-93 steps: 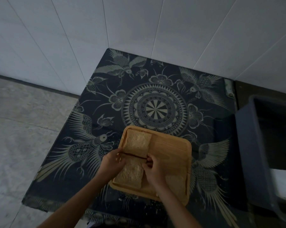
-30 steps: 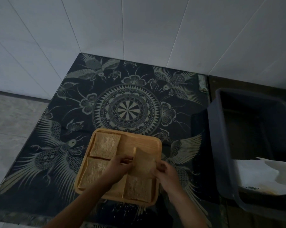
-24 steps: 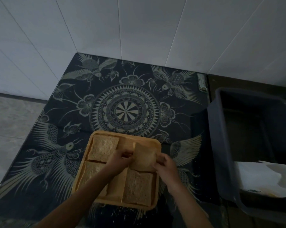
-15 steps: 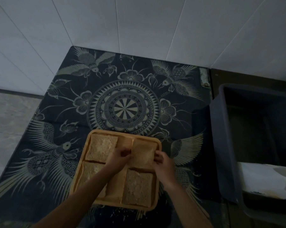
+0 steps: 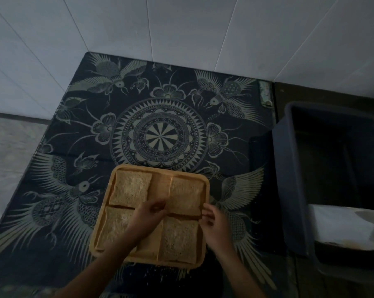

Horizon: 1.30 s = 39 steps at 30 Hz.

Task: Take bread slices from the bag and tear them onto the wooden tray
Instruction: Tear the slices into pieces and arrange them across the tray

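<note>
A wooden tray [image 5: 160, 181] sits at the near edge of a dark patterned table. Four square bread pieces lie flat on it: far left [image 5: 130, 188], near left [image 5: 115, 229], near right [image 5: 178, 239] and far right [image 5: 187, 195]. My left hand [image 5: 148, 216] pinches the near left corner of the far right piece. My right hand [image 5: 214, 222] has its fingertips at that piece's near right corner. My left forearm covers part of the near left piece and the tray's middle.
A dark grey plastic bin [image 5: 289, 190] stands right of the table, with a white bag or paper [image 5: 342, 226] in its near end. White tiled walls [image 5: 181, 29] rise behind the table. Crumbs lie on the table [image 5: 74, 136] near the tray's front edge.
The bread piece held tilted above the tray between both hands has come down flat into the far right corner. The hands have stayed at its near corners.
</note>
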{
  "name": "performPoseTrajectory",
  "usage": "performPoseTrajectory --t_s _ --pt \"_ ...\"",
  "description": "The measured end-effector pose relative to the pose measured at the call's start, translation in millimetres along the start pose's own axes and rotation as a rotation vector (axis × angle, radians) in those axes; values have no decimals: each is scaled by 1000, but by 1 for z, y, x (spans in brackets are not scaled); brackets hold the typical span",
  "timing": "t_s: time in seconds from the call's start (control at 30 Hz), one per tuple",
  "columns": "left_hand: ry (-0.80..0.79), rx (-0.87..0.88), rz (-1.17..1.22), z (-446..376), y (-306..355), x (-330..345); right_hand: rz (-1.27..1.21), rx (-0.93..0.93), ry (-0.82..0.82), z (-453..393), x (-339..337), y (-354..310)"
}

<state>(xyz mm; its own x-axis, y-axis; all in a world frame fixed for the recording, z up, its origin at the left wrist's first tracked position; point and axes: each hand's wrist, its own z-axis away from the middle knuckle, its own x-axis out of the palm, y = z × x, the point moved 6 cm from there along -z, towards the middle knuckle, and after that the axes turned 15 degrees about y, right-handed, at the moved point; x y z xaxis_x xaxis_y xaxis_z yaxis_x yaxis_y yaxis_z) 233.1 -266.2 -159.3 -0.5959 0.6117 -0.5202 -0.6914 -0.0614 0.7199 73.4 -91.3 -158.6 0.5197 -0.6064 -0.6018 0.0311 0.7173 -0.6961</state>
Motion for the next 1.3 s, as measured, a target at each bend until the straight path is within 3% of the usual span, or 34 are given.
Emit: performPoseTrajectory --t_s 0.47,1.3 --pt "27 -101 109 22 -20 9 21 -33 39 22 14 3" --pt "0 -53 200 21 -18 8 43 -57 106 18 12 5"
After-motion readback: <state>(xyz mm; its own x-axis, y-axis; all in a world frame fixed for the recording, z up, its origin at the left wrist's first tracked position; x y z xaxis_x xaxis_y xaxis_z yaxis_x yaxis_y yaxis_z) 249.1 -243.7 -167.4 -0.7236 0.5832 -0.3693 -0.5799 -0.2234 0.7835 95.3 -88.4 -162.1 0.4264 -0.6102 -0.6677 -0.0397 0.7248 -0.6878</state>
